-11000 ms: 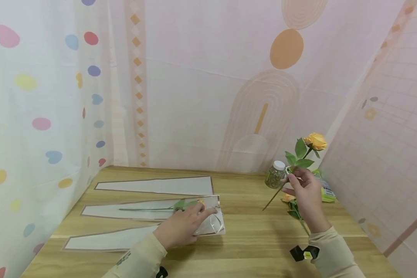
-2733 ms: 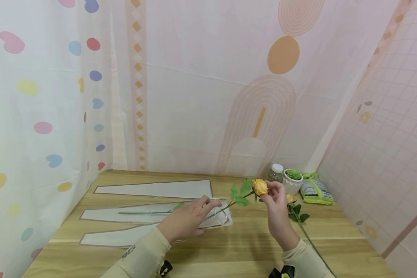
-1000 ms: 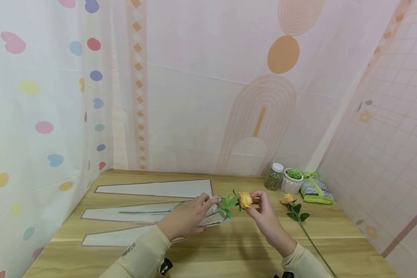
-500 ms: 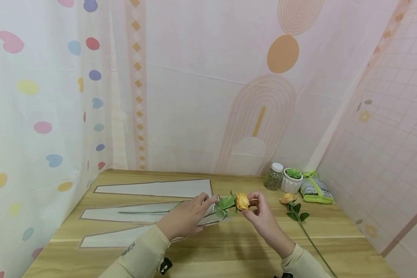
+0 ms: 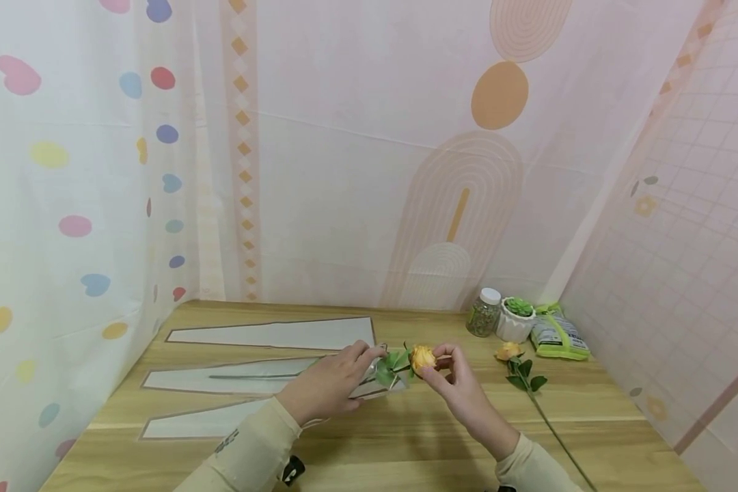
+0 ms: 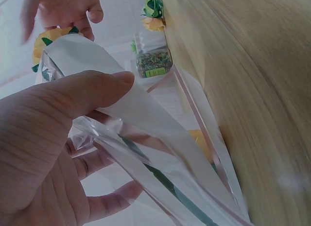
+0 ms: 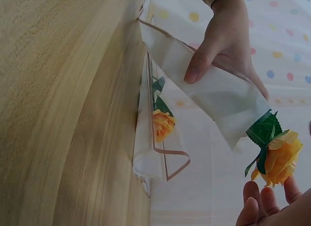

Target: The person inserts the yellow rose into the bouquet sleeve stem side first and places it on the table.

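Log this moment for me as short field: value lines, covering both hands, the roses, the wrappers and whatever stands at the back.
Left hand: holds the nearest wrapper, thumb on its white side
Right hand: holds a yellow rose by the bloom
Rose position: stem inside the nearest wrapper, bloom outside its mouth
Middle wrapper: on the table, a second rose inside
Far wrapper: lies beyond the middle one
Loose rose: on the table at right
Back right: white-lidded jar, potted plant, green-edged bag
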`<state>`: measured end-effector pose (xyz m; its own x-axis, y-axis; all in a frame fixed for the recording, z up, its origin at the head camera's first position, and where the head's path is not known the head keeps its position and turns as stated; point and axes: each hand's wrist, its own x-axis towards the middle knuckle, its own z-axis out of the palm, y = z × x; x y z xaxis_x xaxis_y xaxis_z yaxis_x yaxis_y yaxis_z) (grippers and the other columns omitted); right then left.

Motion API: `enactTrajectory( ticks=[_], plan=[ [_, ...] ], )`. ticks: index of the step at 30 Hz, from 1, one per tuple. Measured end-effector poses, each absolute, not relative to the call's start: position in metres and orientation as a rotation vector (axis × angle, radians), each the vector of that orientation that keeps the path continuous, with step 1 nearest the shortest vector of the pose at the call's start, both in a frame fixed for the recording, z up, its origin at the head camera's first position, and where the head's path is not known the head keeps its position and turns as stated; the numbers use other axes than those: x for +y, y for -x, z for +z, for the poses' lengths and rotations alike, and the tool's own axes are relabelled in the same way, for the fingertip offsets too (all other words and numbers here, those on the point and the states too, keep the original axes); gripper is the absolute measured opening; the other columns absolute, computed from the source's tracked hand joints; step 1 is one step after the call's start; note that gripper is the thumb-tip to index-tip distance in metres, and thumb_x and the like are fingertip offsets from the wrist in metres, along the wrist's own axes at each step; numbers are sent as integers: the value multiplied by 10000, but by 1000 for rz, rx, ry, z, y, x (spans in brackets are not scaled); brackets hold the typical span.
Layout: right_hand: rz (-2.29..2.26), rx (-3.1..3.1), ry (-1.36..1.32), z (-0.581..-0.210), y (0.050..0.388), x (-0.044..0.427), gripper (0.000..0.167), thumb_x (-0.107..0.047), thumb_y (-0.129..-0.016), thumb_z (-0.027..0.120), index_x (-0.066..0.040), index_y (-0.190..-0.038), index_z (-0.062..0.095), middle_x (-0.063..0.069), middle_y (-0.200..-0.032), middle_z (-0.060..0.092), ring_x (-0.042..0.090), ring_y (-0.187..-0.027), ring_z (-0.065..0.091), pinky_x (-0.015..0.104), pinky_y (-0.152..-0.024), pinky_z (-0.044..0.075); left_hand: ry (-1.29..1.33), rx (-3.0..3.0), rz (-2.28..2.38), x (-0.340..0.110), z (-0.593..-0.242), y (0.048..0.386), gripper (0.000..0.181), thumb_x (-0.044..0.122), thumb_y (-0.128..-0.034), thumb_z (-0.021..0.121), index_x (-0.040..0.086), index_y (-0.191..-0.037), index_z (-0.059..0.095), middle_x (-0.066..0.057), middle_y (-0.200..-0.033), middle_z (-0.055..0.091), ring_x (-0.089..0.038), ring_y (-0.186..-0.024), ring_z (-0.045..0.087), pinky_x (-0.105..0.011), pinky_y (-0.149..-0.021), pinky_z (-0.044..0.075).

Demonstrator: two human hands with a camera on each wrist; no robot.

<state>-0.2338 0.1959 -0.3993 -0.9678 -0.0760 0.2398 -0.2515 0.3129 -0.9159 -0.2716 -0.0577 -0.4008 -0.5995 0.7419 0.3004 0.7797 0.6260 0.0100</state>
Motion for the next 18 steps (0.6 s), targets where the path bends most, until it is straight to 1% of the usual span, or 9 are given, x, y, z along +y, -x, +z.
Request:
enactTrajectory(
  ticks=[3,6,13,18],
  plan=[
    [1738,-2408,-315,-401,234,195,209,-169,-1047,555,-35,-1176,461,117,-1088,524,210,-961,509,313,-788,443,1235,-2577,-180,-58,-401,272,867,253,-821,860,119,-1497,334,-61,-1197,479,-117,-851,519,-262,-744,533],
    [1749,-2399,-329,-403,234,194,192,-181,-1069,513,-22,-1168,472,105,-1063,526,213,-964,509,310,-818,428,1226,-2576,-172,-58,-401,272,870,262,-823,858,124,-1500,330,-61,-1209,486,-124,-885,532,-271,-760,540],
    [1776,-2419,-337,-403,233,192,195,-153,-1045,561,-25,-1176,495,112,-1150,537,198,-1025,521,320,-852,453,1221,-2575,-179,-57,-402,272,866,271,-829,857,148,-1502,326,-61,-1223,500,-148,-949,564,-308,-800,553],
    [1752,-2425,-348,-402,233,191,180,-140,-1034,578,-31,-1163,519,105,-1121,553,199,-1019,529,302,-826,458,1227,-2566,-172,-57,-403,273,878,277,-827,859,148,-1512,326,-56,-1221,500,-143,-946,565,-297,-785,552]
  ],
)
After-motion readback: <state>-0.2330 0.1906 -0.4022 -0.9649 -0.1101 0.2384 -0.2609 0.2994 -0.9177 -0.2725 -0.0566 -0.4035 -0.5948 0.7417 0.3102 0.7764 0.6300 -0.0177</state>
